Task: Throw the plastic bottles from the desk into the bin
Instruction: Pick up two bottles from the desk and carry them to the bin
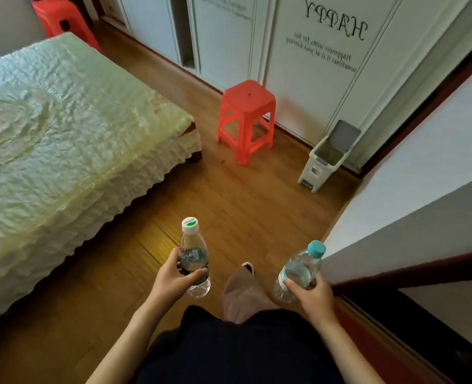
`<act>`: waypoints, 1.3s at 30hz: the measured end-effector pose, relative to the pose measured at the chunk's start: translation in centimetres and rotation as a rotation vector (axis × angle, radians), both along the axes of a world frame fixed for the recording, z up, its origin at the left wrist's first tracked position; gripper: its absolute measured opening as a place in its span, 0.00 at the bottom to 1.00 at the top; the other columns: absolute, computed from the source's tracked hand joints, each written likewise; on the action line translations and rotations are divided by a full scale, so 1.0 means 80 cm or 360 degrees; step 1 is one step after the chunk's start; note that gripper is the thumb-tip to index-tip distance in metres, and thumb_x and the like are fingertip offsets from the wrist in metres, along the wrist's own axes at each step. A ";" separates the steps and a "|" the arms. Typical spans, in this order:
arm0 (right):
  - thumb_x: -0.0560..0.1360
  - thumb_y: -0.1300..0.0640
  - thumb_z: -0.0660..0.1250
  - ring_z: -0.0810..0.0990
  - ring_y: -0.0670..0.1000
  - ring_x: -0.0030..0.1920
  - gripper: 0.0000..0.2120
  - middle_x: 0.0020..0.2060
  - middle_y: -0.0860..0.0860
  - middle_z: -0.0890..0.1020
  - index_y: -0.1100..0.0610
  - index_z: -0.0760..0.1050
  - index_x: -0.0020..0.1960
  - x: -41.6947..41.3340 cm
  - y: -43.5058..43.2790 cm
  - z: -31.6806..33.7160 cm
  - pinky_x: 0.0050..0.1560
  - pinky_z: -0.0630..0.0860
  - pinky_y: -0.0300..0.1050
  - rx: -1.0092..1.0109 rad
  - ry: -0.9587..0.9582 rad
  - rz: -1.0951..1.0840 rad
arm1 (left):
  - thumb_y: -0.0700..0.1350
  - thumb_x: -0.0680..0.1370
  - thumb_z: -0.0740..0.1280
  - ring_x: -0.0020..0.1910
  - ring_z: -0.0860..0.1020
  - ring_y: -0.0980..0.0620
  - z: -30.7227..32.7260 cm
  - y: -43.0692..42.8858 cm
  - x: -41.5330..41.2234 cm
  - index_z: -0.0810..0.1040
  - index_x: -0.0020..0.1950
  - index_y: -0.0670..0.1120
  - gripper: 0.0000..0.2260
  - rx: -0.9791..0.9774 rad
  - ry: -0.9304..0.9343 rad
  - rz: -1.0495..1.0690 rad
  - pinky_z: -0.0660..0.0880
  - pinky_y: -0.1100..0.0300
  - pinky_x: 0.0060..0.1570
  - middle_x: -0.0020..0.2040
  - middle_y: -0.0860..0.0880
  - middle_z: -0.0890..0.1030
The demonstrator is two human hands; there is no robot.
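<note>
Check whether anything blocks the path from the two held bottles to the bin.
Nothing visible does. Bare wood floor runs from the white-capped bottle and the blue-capped bottle to the bin, whose lid stands open. The red stool stands left of the bin, off that line.

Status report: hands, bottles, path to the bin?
Left hand grips white-capped bottle; right hand grips teal-capped bottle. Bin ahead by the wall, lid up. Red stool beside it, not blocking.

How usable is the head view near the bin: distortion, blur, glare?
Head view: wide-angle bending bows the bed edge and wall lines; door lettering reads mirrored; soft, even light, no glare hiding the bin, white-capped bottle or blue-capped bottle.
</note>
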State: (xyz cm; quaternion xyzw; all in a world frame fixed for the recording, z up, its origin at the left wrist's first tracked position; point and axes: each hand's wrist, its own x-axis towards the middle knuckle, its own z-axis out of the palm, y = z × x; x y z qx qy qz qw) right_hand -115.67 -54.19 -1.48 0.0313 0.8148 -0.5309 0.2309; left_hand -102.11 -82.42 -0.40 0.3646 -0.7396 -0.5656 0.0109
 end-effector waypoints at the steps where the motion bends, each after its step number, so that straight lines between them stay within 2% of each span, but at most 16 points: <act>1: 0.68 0.57 0.79 0.79 0.41 0.50 0.24 0.49 0.44 0.82 0.52 0.75 0.61 -0.029 -0.012 0.001 0.44 0.73 0.30 -0.0001 -0.0007 0.0006 | 0.48 0.67 0.78 0.51 0.79 0.55 0.001 -0.012 -0.027 0.72 0.61 0.52 0.26 -0.0008 -0.0010 0.0010 0.74 0.63 0.45 0.54 0.53 0.80; 5: 0.68 0.55 0.78 0.79 0.40 0.49 0.23 0.50 0.41 0.81 0.49 0.74 0.60 -0.145 -0.071 0.014 0.49 0.76 0.35 -0.0019 0.0028 0.0080 | 0.48 0.67 0.78 0.51 0.77 0.56 0.016 -0.065 -0.131 0.71 0.64 0.52 0.28 -0.0056 -0.0017 0.0039 0.73 0.64 0.44 0.54 0.53 0.79; 8: 0.68 0.53 0.78 0.79 0.41 0.52 0.24 0.52 0.41 0.80 0.47 0.73 0.61 -0.227 -0.116 0.028 0.53 0.76 0.38 -0.0032 0.0092 0.0181 | 0.47 0.68 0.78 0.53 0.77 0.54 0.027 -0.106 -0.199 0.70 0.63 0.54 0.27 -0.0097 -0.0026 0.0038 0.74 0.62 0.46 0.54 0.54 0.78; 13: 0.70 0.53 0.77 0.78 0.40 0.53 0.24 0.52 0.39 0.79 0.46 0.71 0.62 -0.336 -0.178 0.036 0.45 0.73 0.27 -0.0073 0.0081 0.0195 | 0.49 0.67 0.78 0.55 0.77 0.51 0.017 -0.165 -0.291 0.70 0.62 0.55 0.27 -0.0116 -0.0131 0.0020 0.75 0.53 0.55 0.55 0.53 0.79; 17: 0.70 0.55 0.76 0.77 0.38 0.49 0.24 0.50 0.34 0.76 0.44 0.69 0.60 -0.417 -0.222 0.019 0.39 0.72 0.23 -0.0060 0.0039 0.0142 | 0.50 0.67 0.78 0.55 0.78 0.51 -0.006 -0.216 -0.383 0.72 0.63 0.53 0.28 -0.0107 -0.0169 -0.0014 0.75 0.57 0.50 0.55 0.53 0.79; 21: 0.70 0.53 0.77 0.77 0.37 0.50 0.25 0.50 0.34 0.75 0.46 0.69 0.62 -0.511 -0.265 0.007 0.47 0.72 0.27 -0.0034 0.0057 -0.0007 | 0.52 0.66 0.78 0.54 0.78 0.53 -0.019 -0.282 -0.511 0.72 0.62 0.54 0.27 -0.0141 -0.0135 -0.0136 0.74 0.57 0.51 0.54 0.55 0.80; 23: 0.70 0.52 0.77 0.76 0.37 0.50 0.27 0.51 0.34 0.75 0.47 0.69 0.64 -0.557 -0.283 0.012 0.49 0.72 0.29 -0.0011 0.0068 -0.0101 | 0.52 0.67 0.78 0.53 0.78 0.54 -0.012 -0.310 -0.581 0.71 0.61 0.56 0.26 -0.0148 -0.0094 -0.0228 0.73 0.58 0.51 0.53 0.55 0.80; 25: 0.70 0.52 0.77 0.76 0.39 0.50 0.28 0.51 0.36 0.75 0.47 0.68 0.65 -0.597 -0.293 0.022 0.54 0.73 0.35 0.0024 0.0072 -0.0225 | 0.52 0.66 0.78 0.52 0.79 0.54 -0.001 -0.331 -0.650 0.70 0.60 0.57 0.27 -0.0139 -0.0067 -0.0340 0.73 0.58 0.51 0.52 0.55 0.80; 29: 0.70 0.52 0.77 0.74 0.44 0.56 0.29 0.53 0.41 0.74 0.50 0.68 0.67 -0.666 -0.292 0.036 0.52 0.72 0.33 0.0137 0.0081 -0.0466 | 0.61 0.59 0.74 0.52 0.79 0.53 0.017 -0.350 -0.787 0.71 0.61 0.56 0.32 -0.0157 -0.0049 -0.0620 0.76 0.52 0.54 0.52 0.55 0.82; 32: 0.70 0.52 0.77 0.74 0.44 0.55 0.30 0.51 0.40 0.75 0.51 0.68 0.67 -0.699 -0.275 0.036 0.58 0.72 0.41 0.0191 0.0022 -0.0664 | 0.59 0.61 0.75 0.53 0.79 0.53 0.025 -0.334 -0.870 0.70 0.63 0.57 0.33 -0.0127 -0.0036 -0.0817 0.75 0.53 0.54 0.53 0.55 0.81; 36: 0.69 0.49 0.76 0.74 0.48 0.59 0.33 0.56 0.45 0.74 0.52 0.67 0.70 -0.732 -0.240 0.022 0.66 0.71 0.50 0.0297 -0.0104 -0.0862 | 0.60 0.59 0.74 0.49 0.78 0.58 0.020 -0.292 -0.960 0.70 0.58 0.58 0.29 -0.0116 -0.0069 -0.1019 0.72 0.63 0.45 0.50 0.57 0.80; 39: 0.68 0.46 0.76 0.78 0.53 0.61 0.33 0.58 0.49 0.78 0.53 0.69 0.68 -0.761 -0.204 0.008 0.63 0.76 0.52 0.0365 -0.0187 -0.0965 | 0.49 0.67 0.78 0.46 0.76 0.62 0.008 -0.247 -1.013 0.69 0.55 0.59 0.24 -0.0127 -0.0093 -0.1160 0.70 0.67 0.42 0.48 0.59 0.78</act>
